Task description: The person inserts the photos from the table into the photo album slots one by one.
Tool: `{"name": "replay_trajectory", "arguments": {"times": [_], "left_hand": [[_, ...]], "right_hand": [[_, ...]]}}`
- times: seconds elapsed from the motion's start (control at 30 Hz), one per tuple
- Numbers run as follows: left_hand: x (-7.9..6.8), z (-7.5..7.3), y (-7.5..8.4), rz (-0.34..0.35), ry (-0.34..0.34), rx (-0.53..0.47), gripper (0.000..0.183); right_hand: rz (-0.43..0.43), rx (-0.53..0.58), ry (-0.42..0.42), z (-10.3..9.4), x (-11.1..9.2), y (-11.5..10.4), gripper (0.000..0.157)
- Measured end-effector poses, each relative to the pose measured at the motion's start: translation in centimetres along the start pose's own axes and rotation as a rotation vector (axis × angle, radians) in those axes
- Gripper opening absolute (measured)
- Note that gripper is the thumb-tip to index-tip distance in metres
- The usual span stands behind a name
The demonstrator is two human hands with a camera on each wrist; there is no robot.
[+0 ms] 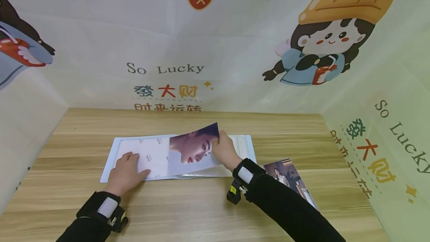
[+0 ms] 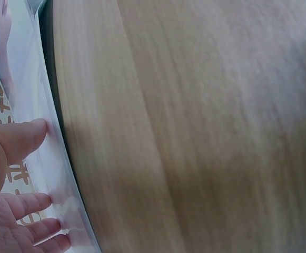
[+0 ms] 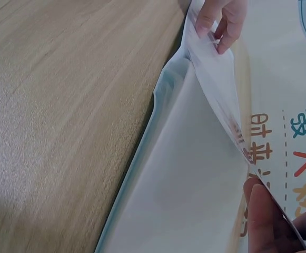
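Observation:
A photo album [image 1: 109, 163] with a pale blue border lies open on the table. My right hand [image 1: 226, 151] pinches the right edge of a portrait print [image 1: 193, 150]. That edge is raised and bent above the page, while its left side stays low against a white sheet with small print [image 1: 152, 158]. My left hand [image 1: 125, 173] rests on the white left part, fingers spread. In the left wrist view, the thumb and fingertips touch a glossy clear sleeve [image 2: 63, 174]. Beneath the lifted print, the right wrist view shows a pale page [image 3: 179, 158].
Another photo [image 1: 290, 178] lies on the wooden table [image 1: 188, 216] right of the album, partly covered by my right sleeve [image 1: 282, 201]. A printed cloth backdrop [image 1: 235, 81] borders the table at the back and sides.

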State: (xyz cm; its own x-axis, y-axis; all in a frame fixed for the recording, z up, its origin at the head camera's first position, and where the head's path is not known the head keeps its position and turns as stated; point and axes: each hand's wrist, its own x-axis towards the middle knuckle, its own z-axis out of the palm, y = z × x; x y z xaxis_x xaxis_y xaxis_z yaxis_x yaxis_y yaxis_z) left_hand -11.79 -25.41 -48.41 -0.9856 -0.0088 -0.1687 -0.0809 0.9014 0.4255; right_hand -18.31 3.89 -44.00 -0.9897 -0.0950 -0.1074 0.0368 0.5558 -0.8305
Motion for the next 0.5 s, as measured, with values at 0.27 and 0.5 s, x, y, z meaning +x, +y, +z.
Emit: {"name": "replay_trajectory", "arguments": {"times": [0.27, 0.5], "left_hand": [[-0.1, -0.1, -0.1, -0.004, -0.005, 0.001, 0.071], [-0.1, 0.0, -0.1, -0.004, -0.002, -0.002, 0.072]], "right_hand": [[0.010, 0.016, 0.005, 1.1, 0.0, 0.1, 0.020], [0.062, 0.037, -0.001, 1.0, -0.2, 0.2, 0.025]]}}
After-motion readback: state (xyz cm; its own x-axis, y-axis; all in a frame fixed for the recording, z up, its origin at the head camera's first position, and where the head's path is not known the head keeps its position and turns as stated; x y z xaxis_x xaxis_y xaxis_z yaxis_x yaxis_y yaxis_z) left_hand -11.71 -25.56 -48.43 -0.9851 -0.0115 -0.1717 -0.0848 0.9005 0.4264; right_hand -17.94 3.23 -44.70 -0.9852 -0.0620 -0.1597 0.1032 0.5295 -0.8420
